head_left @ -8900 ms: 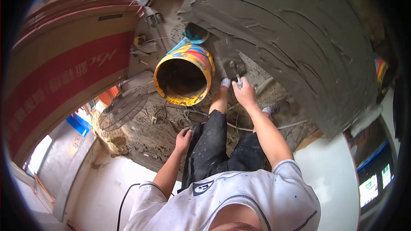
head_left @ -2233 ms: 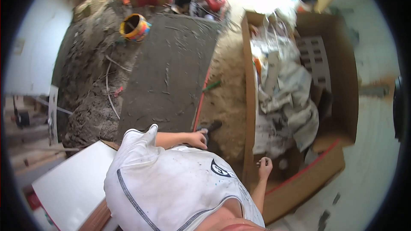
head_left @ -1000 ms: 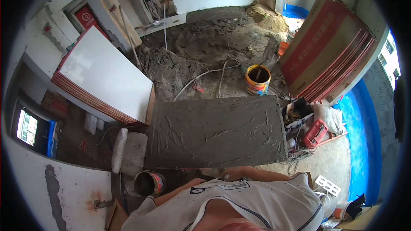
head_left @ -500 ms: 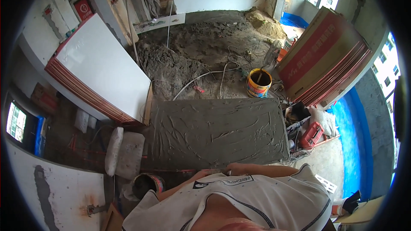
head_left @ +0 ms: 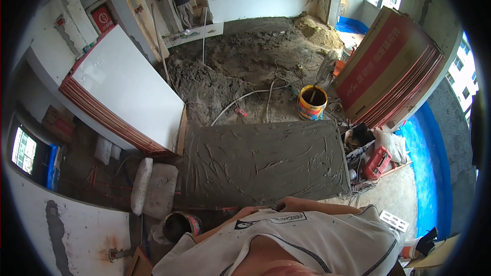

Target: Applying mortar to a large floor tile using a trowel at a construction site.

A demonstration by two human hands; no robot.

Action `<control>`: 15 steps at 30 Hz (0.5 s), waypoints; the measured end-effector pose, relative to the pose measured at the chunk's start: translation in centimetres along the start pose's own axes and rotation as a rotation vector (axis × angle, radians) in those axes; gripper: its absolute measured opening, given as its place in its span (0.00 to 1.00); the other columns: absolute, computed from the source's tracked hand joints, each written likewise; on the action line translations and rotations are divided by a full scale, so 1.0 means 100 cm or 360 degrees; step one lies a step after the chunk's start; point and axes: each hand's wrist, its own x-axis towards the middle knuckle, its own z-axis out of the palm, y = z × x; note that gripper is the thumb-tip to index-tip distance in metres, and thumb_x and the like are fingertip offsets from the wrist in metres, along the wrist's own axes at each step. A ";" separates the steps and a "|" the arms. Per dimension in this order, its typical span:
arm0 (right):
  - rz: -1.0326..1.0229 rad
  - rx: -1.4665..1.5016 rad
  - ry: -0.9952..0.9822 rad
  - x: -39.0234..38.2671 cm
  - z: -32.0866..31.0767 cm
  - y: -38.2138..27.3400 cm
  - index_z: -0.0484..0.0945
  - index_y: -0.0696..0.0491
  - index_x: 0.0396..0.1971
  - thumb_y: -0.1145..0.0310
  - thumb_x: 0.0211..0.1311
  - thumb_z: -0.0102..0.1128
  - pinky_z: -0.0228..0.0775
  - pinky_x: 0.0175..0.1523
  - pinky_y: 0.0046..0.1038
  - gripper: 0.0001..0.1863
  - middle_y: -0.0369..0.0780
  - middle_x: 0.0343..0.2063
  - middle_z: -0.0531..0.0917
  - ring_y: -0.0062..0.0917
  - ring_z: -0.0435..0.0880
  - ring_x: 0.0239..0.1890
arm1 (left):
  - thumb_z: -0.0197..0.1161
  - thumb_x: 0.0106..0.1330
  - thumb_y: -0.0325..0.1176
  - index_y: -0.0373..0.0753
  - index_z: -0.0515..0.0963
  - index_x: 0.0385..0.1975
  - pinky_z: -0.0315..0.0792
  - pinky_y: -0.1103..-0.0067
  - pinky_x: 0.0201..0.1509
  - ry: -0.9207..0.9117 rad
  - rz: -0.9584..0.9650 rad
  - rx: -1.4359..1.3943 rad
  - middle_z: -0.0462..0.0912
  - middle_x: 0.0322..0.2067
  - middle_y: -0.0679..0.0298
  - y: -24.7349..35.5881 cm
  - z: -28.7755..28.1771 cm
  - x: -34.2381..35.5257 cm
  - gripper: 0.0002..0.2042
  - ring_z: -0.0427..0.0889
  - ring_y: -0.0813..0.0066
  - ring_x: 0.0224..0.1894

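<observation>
A large rectangular slab coated in wet grey mortar [head_left: 266,161], marked with ridges and streaks, lies right in front of me. Both of my hands are close to my body at its near edge. My right hand [head_left: 289,204] looks curled closed, but whatever it grips is hidden. Just to its left is my left hand [head_left: 249,211], partly covered by my white shirt, so its fingers cannot be made out. A bucket [head_left: 195,223] with dark contents stands beside my left forearm.
A yellow bucket [head_left: 312,112] stands beyond the slab on rough wet mortar [head_left: 245,66] with hoses. Stacked large tiles lean left [head_left: 128,87] and right [head_left: 378,76]. A red toolbox [head_left: 377,162] lies at right, white sacks [head_left: 159,190] at left. A person [head_left: 182,0] stands at the far doorway.
The view has shifted slightly, so the scene sits a little to the right and lower. My hands stay near the slab's near edge, and the slab looks unchanged.
</observation>
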 end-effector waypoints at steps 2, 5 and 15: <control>0.0087 -0.0039 0.0082 -0.005 0.003 -0.002 0.91 0.58 0.56 0.55 0.67 0.78 0.81 0.57 0.37 0.26 0.47 0.46 0.95 0.28 0.91 0.47 | 0.69 0.78 0.44 0.32 0.85 0.64 0.80 0.69 0.61 0.0023 0.0037 -0.0018 0.93 0.55 0.54 0.004 -0.005 0.006 0.23 0.89 0.68 0.55; -0.0021 0.0108 0.0006 0.006 0.007 0.000 0.91 0.58 0.56 0.56 0.68 0.77 0.81 0.56 0.35 0.25 0.45 0.45 0.95 0.25 0.89 0.46 | 0.69 0.78 0.44 0.32 0.85 0.63 0.80 0.69 0.61 0.0066 0.0070 -0.0049 0.93 0.55 0.53 0.006 -0.006 0.012 0.23 0.89 0.68 0.55; -0.0110 -0.0105 0.0098 0.053 0.020 0.025 0.93 0.54 0.51 0.57 0.68 0.78 0.83 0.52 0.36 0.19 0.47 0.40 0.94 0.23 0.90 0.43 | 0.69 0.77 0.45 0.32 0.86 0.62 0.81 0.69 0.59 0.0197 0.0207 -0.0250 0.93 0.54 0.53 0.011 -0.005 0.027 0.24 0.90 0.68 0.53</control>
